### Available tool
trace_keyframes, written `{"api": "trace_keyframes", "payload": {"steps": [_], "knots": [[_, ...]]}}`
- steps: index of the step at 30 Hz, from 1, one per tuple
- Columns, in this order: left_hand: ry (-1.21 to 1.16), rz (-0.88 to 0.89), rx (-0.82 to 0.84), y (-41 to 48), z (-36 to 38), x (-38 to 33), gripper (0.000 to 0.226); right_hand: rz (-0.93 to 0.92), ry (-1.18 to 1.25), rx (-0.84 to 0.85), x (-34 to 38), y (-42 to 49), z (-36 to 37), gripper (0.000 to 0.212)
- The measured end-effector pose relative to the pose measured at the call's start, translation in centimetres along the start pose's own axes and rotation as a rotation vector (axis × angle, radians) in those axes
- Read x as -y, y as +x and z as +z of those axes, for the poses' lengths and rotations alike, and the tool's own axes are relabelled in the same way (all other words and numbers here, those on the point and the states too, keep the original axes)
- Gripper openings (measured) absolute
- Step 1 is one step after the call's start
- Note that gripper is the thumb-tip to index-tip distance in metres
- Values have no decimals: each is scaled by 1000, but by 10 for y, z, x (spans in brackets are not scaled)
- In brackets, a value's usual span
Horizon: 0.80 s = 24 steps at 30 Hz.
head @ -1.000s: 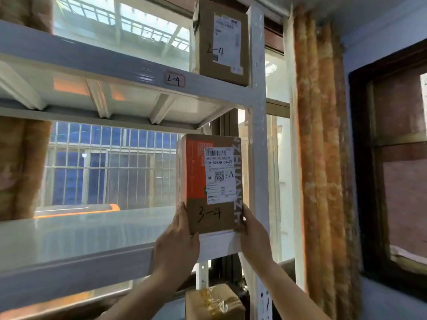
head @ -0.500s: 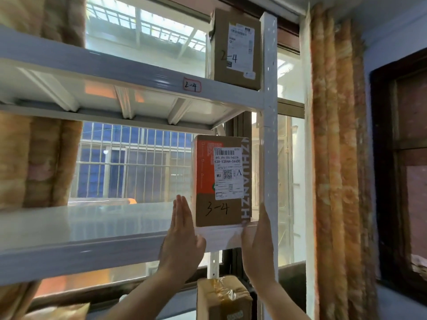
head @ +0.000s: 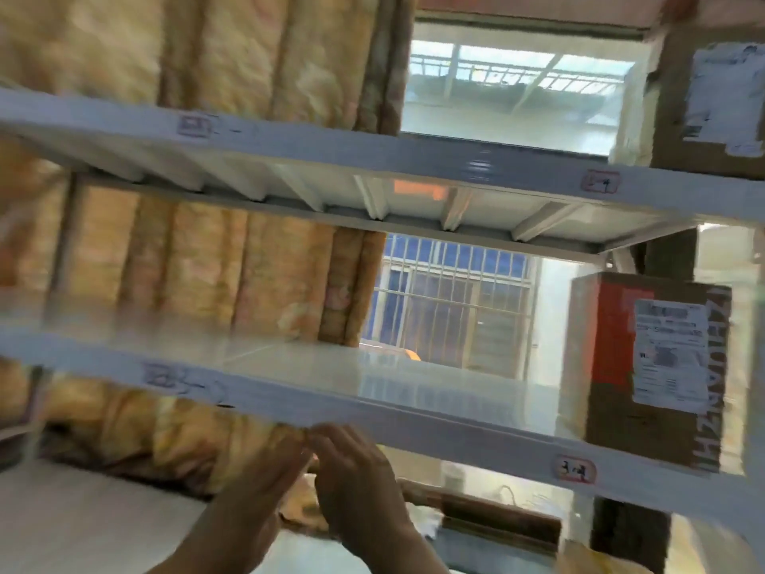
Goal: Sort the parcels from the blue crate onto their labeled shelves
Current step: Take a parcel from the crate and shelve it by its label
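Observation:
An orange-and-brown parcel (head: 645,366) with a white label stands upright at the right end of the middle white shelf (head: 372,412), above the tag 3-4 (head: 574,471). Another brown parcel (head: 712,101) stands on the upper shelf (head: 372,151) above the tag 2-4 (head: 600,182). My left hand (head: 265,482) and my right hand (head: 356,478) are close together below the middle shelf's front edge, far left of the parcel, holding nothing. The view is blurred. The blue crate is out of view.
Orange patterned curtains (head: 207,55) hang behind the rack on the left. A barred window (head: 455,304) shows behind the shelves. Taped parcels (head: 600,557) lie low at the bottom right. A rack post (head: 757,366) stands at the right edge.
Both hands let go of the 3-4 parcel, which stays on the shelf, and dropped down and left. The view swung left, so the parcels now sit at the right edge.

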<state>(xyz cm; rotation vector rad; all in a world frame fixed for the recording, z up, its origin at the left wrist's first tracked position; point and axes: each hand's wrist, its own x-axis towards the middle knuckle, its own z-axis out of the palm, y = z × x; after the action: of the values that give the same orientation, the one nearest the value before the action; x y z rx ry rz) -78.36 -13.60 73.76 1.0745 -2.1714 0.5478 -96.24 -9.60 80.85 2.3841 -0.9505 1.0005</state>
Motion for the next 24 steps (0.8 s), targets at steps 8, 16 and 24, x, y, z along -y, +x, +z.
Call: {"api": "trace_keyframes", "payload": {"steps": [8,16,24], "knots": [[261,-724,13,-229,-181,160,78,-75,290,303,189,106,151,54],[385,-1041,400,-337,-328,237,81,-78,425,502,367,188,208,54],[399,-1173,631,-422,-404,296,79,-109,383,704,494,233,258,63]]}}
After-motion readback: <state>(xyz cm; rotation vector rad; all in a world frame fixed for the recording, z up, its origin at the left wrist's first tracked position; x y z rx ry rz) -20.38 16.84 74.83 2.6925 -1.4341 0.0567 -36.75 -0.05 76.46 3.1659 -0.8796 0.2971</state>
